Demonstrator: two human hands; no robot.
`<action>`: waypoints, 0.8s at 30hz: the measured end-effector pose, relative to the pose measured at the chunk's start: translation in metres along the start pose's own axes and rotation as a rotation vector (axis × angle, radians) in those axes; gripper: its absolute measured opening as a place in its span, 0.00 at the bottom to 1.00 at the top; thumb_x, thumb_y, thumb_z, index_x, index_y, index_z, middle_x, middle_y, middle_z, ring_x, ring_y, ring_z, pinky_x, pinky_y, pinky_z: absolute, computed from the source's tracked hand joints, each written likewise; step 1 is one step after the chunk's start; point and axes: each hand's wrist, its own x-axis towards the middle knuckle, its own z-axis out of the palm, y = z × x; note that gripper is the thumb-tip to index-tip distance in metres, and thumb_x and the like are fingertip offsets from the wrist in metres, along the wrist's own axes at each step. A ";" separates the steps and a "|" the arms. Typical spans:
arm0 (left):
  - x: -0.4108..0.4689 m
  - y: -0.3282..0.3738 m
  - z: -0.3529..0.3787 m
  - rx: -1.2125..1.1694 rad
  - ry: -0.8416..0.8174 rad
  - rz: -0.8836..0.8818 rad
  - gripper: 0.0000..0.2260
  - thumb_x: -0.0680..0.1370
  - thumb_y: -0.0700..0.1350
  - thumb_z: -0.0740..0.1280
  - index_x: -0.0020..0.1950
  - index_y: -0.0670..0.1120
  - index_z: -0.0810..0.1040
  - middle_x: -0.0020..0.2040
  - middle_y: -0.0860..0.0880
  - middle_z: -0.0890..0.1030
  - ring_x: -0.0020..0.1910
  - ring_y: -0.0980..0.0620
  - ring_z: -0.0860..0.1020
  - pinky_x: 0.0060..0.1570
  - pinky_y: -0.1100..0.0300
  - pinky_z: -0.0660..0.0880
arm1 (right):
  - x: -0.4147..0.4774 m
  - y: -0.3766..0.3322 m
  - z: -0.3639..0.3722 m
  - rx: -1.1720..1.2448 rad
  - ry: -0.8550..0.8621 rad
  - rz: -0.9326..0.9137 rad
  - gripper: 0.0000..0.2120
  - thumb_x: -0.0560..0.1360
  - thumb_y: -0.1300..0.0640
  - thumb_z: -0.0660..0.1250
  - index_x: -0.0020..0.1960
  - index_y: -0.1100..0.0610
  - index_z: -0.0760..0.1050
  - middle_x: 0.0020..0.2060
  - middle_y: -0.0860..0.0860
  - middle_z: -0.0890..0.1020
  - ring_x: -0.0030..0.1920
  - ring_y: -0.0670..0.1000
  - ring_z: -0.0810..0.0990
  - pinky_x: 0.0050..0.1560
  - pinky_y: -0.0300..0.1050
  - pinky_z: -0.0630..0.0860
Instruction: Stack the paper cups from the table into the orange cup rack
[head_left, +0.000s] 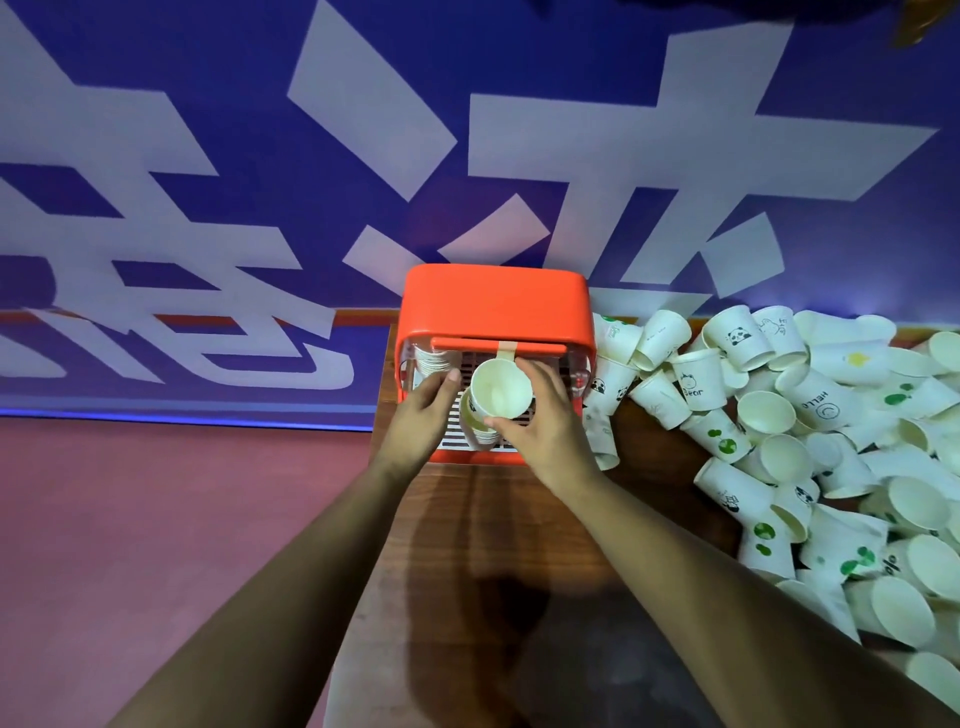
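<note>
The orange cup rack (496, 299) stands at the far edge of the brown table, its open front facing me over a white slatted floor. My right hand (545, 421) grips a white paper cup (501, 387), mouth towards me, on top of a short stack of cups (475, 434) inside the rack. My left hand (423, 415) rests at the rack's left front, fingers curled by the stack; whether it touches the stack I cannot tell. Another stack of cups (434, 361) sits deeper in the rack at the left. A big heap of loose paper cups (810, 431) covers the table's right side.
The wooden table (493, 545) ends just left of my left arm; beyond it lies a pink floor (156, 519). A blue wall with large white characters (519, 156) rises directly behind the rack. Cups of the heap lean against the rack's right side.
</note>
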 end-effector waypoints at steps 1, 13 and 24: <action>-0.002 0.002 0.001 0.002 -0.007 0.001 0.18 0.81 0.62 0.59 0.63 0.55 0.79 0.58 0.62 0.81 0.62 0.62 0.76 0.63 0.62 0.70 | 0.001 0.001 0.003 -0.034 0.004 -0.024 0.36 0.67 0.55 0.79 0.71 0.58 0.69 0.66 0.50 0.71 0.65 0.47 0.71 0.62 0.37 0.71; 0.005 -0.021 0.013 0.028 -0.082 -0.034 0.15 0.82 0.53 0.63 0.66 0.50 0.77 0.60 0.55 0.81 0.60 0.58 0.78 0.60 0.62 0.72 | -0.003 0.025 0.015 -0.164 -0.075 0.098 0.37 0.67 0.51 0.78 0.71 0.58 0.68 0.64 0.52 0.71 0.64 0.53 0.73 0.60 0.46 0.72; 0.000 -0.037 0.007 0.036 -0.013 -0.004 0.07 0.81 0.44 0.66 0.56 0.55 0.80 0.52 0.58 0.84 0.55 0.59 0.80 0.58 0.62 0.75 | 0.011 0.030 0.028 -0.025 -0.216 0.248 0.40 0.65 0.53 0.79 0.73 0.54 0.66 0.68 0.51 0.73 0.68 0.52 0.71 0.66 0.43 0.68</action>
